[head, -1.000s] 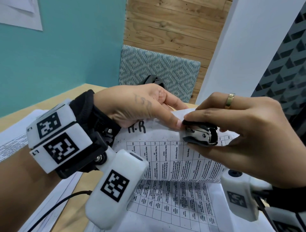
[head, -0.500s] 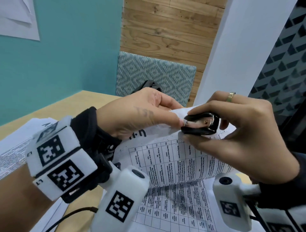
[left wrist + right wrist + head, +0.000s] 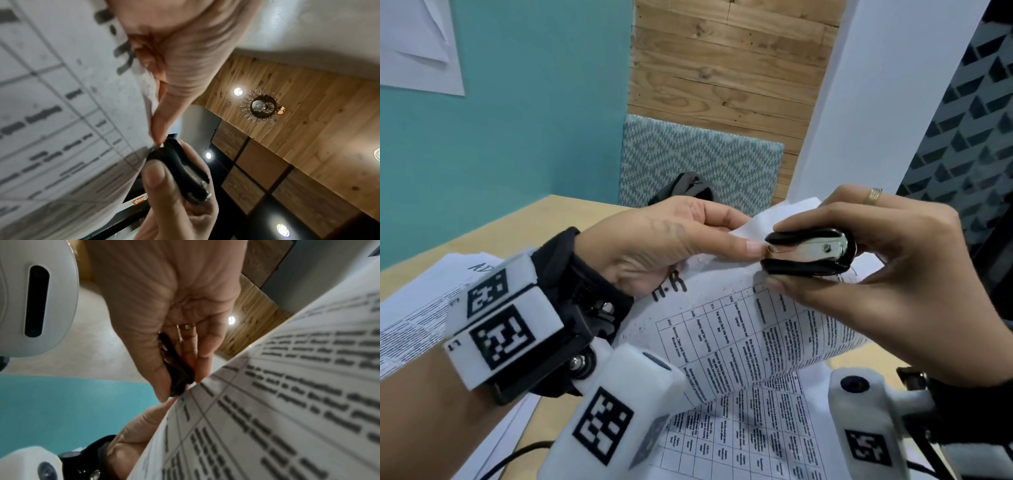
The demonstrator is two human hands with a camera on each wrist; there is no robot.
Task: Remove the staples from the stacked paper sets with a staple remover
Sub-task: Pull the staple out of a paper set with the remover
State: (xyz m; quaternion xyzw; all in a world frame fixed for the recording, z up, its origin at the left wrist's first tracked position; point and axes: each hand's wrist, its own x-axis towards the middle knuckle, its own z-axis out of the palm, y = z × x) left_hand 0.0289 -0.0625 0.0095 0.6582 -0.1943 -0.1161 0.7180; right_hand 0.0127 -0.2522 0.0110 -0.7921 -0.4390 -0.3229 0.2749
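We are in the middle of pulling a staple. On the left, our left hand (image 3: 654,246) pinches the top corner of the paper set (image 3: 750,335) between thumb and curled fingers, lifting that corner clear of the table (image 3: 493,236) so the sheets bow upward. Just to the right, the thumb tip all but touches the nose of the staple remover (image 3: 808,253), whose two black wings our right hand (image 3: 876,274) squeezes together between forefinger above and thumb below. The jaws look closed at the corner of the set; whether they have the staple we cannot tell, though the left wrist view shows a small glint of metal (image 3: 161,145) right at the tool's tip.

Next, we judge, comes a steady pull away from the corner while the left hand braces the paper, so the sheets do not tear.

Under the lifted set lies another printed sheet (image 3: 739,445), and more papers (image 3: 410,318) lie at the far left of the light wooden table. Beyond, from left to right: a teal wall, a chair with a patterned back (image 3: 698,161), wood panelling and a white pillar.
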